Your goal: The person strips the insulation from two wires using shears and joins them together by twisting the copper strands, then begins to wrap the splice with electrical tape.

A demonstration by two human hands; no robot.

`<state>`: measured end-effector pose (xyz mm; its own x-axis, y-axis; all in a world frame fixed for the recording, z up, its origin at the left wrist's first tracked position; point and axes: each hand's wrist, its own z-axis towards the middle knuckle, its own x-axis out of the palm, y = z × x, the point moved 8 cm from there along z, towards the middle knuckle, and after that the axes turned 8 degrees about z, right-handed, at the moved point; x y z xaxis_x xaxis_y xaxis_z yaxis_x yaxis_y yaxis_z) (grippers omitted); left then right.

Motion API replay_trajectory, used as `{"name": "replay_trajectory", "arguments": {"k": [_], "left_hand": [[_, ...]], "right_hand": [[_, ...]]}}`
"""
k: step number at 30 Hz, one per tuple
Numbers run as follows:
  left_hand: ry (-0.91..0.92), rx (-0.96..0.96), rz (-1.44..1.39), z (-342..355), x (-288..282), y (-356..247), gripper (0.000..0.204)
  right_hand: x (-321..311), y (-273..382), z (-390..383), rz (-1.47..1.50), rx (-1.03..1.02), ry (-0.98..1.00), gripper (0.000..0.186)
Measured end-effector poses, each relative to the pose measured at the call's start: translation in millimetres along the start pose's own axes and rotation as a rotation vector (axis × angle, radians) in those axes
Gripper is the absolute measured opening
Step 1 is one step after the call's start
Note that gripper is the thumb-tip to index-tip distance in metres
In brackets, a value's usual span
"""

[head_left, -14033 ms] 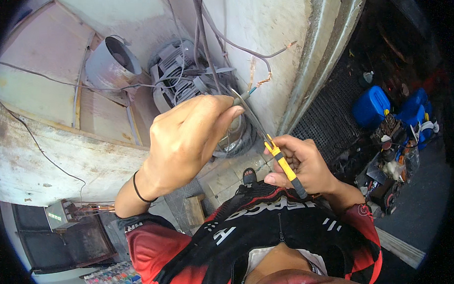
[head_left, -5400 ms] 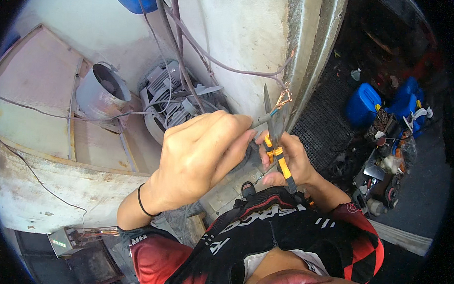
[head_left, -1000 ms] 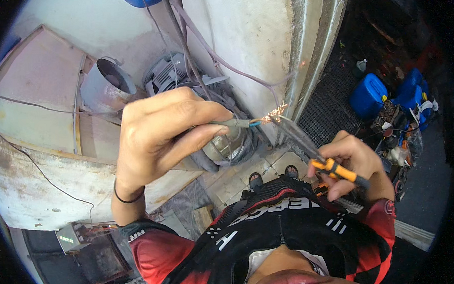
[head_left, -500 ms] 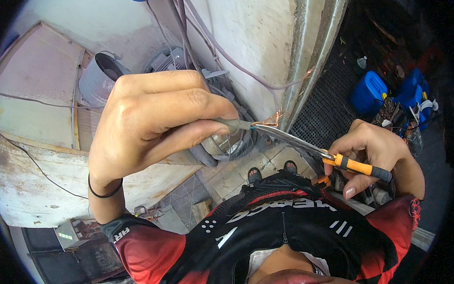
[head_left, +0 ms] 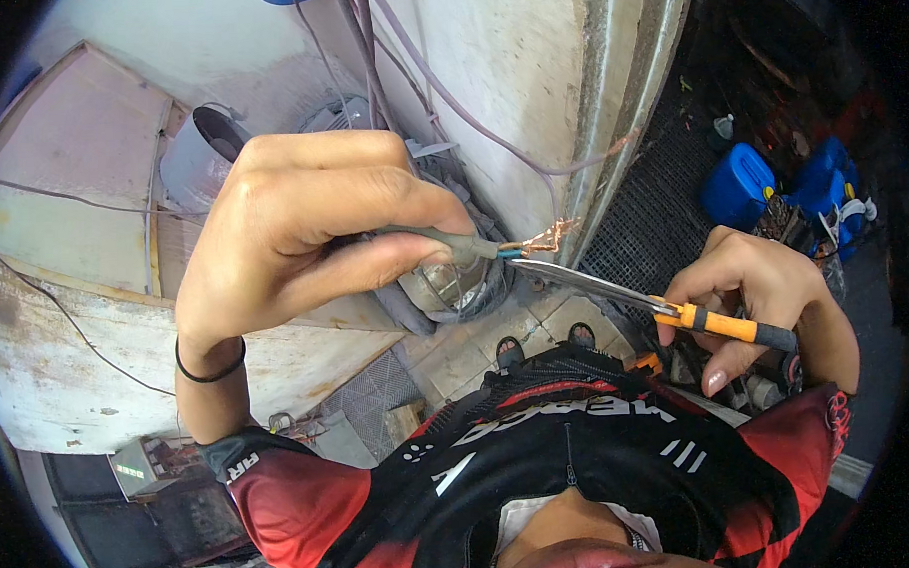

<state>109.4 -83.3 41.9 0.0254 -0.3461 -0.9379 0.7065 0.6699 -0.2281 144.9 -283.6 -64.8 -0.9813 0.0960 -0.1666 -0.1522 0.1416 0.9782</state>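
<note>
Between the thumb and fingers of my left hand [head_left: 302, 224] is the end of a grey sheathed electrical cable [head_left: 463, 246]. A blue and a brown insulated wire stick out of its cut sheath, and bare, frayed copper strands [head_left: 551, 237] splay from their tips. My right hand [head_left: 755, 284] is closed around the orange and black handles of a pair of scissors [head_left: 615, 290]. The long metal blades point left, their tips just below the wires. They look slightly apart from the cable; whether they touch it is hard to tell.
A purple-grey cable [head_left: 469, 118] with a bare copper end hangs down the white wall [head_left: 506, 42] ahead. Below my left hand sits a motor-like metal machine [head_left: 445, 284]. Blue jerrycans [head_left: 736, 186] stand at the right, past a dark grating [head_left: 637, 213].
The scissors have drawn slightly right and down, away from the wires. More of the blue and brown wires shows beyond the sheath. My left hand keeps its grip, nearly in place.
</note>
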Motion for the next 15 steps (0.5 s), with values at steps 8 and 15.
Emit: {"name": "replay_trajectory", "arguments": {"k": [8,15], "left_hand": [[0.008,0.022,-0.026,1.0,0.0,-5.6,0.023],[0.023,-0.004,-0.012,-2.6,0.7,-5.6,0.022]], "right_hand": [[-0.3,-2.2,-0.7,-0.005,0.081,-0.008,0.042],[0.7,0.4,1.8,-0.035,0.122,-0.003,0.04]]}}
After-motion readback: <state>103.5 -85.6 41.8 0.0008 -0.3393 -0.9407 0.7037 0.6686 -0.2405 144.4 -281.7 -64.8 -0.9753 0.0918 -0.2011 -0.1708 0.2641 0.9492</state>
